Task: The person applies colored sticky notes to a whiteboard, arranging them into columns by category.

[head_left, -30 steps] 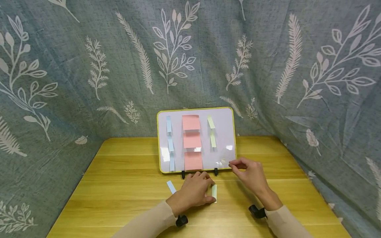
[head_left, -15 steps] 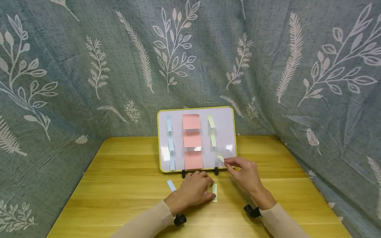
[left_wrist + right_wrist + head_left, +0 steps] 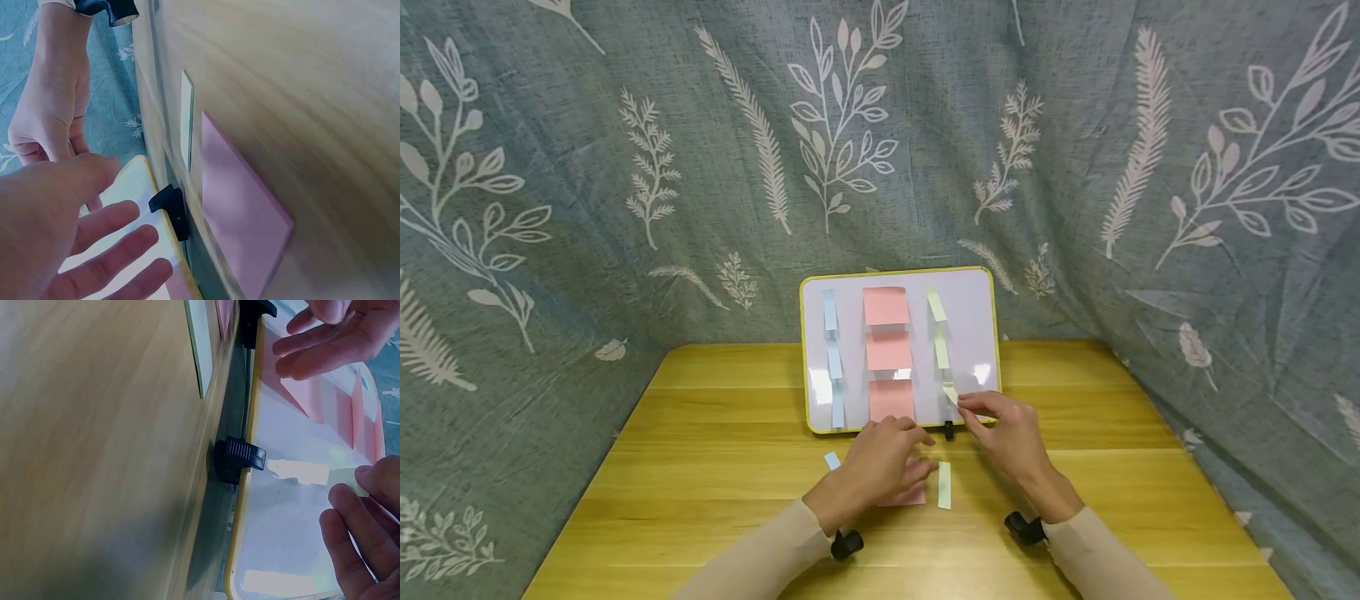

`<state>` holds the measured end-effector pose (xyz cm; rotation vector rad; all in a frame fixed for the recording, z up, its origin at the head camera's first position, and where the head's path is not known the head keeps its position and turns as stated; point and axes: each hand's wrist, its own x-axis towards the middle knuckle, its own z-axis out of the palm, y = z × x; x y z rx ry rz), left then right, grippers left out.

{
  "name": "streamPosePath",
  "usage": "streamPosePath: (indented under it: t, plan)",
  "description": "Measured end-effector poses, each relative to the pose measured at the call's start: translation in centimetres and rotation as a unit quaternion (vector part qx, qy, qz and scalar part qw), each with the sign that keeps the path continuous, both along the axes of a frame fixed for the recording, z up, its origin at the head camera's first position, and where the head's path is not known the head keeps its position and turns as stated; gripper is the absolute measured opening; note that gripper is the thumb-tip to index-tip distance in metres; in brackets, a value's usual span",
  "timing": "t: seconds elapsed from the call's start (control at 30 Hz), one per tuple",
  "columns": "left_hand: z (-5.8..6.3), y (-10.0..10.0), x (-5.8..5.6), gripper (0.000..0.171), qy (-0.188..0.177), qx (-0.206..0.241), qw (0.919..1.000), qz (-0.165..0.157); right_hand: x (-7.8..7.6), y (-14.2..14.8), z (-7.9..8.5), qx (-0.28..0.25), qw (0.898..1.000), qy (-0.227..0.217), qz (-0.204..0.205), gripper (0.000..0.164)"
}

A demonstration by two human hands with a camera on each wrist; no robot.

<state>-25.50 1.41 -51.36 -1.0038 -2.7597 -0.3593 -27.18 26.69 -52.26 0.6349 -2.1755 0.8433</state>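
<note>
My right hand (image 3: 1011, 433) pinches a pale green sticky note strip (image 3: 951, 392) between thumb and finger, at the lower right of the whiteboard (image 3: 973, 325). In the right wrist view, the strip (image 3: 339, 477) lies close to the board's white face; whether it touches cannot be told. My left hand (image 3: 880, 462) hovers over the table with its fingers loosely extended, holding nothing. Beneath it lies a pink sticky note pad (image 3: 240, 206), partly hidden in the head view. Beside that is a narrow green sticky note pad (image 3: 944, 485).
The yellow-framed board leans upright on black stand feet (image 3: 949, 430). Several notes are stuck on it: blue strips (image 3: 834, 360) at left, pink squares (image 3: 887, 350) in the middle, green strips (image 3: 942, 347) at right. A blue pad (image 3: 832, 460) is half hidden by my left hand.
My right hand has moved left along the board's lower part, bringing the green strip under the green column. My left hand has shifted left, off the green pad, uncovering part of the pink pad.
</note>
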Motion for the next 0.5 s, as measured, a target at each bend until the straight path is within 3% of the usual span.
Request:
streamPosePath:
  t: [0.5]
  plan:
    - [0.56,-0.52,-0.41,0.025,0.028,0.062,0.9977,0.002,-0.52,-1.03,-0.04,0.003,1.000,-0.019,-0.021,0.018]
